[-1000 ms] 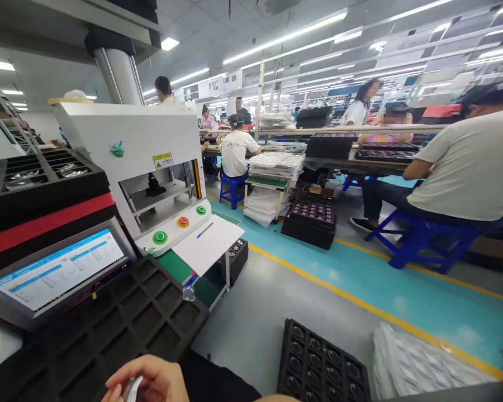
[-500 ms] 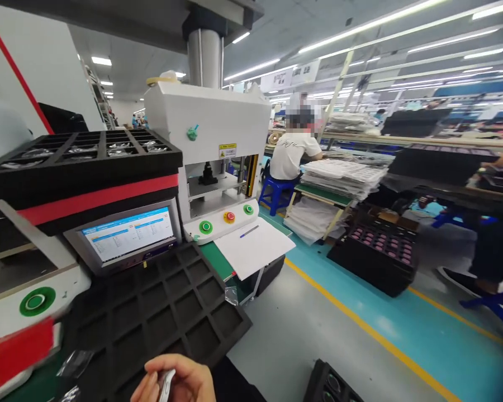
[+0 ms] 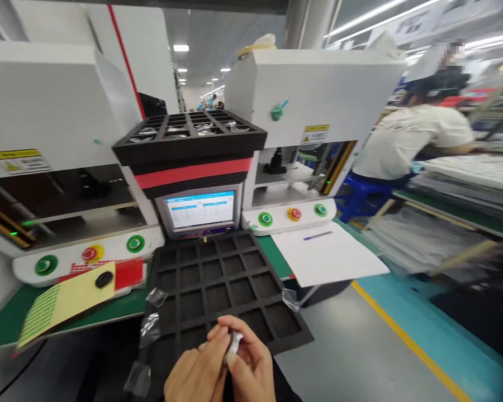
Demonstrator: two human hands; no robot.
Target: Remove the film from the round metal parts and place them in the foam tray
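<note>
My right hand (image 3: 254,365) pinches a small silver-white part (image 3: 235,341) between thumb and fingers. Closed against the other side of that part is my left hand (image 3: 197,368), its fingers together and its fingertips meeting my right fingers. Most of the part is hidden by the hands, so its kind does not show. Both hands are over the near end of a black foam tray (image 3: 218,271) with square pockets. Pieces of clear plastic film (image 3: 150,328) lie along the tray's left edge, and another piece (image 3: 290,299) hangs at its right edge.
A screen (image 3: 201,209) stands behind the tray, below stacked black trays (image 3: 188,142). White presses with buttons flank it, left (image 3: 88,254) and right (image 3: 293,215). A yellow sticker sheet (image 3: 69,301) lies left; paper (image 3: 327,251) with a pen lies right. A seated person (image 3: 411,139) is beyond.
The view has swung left, bringing the left press and sticker sheet fully in. My left hand has come into view and joined my right hand at the small part.
</note>
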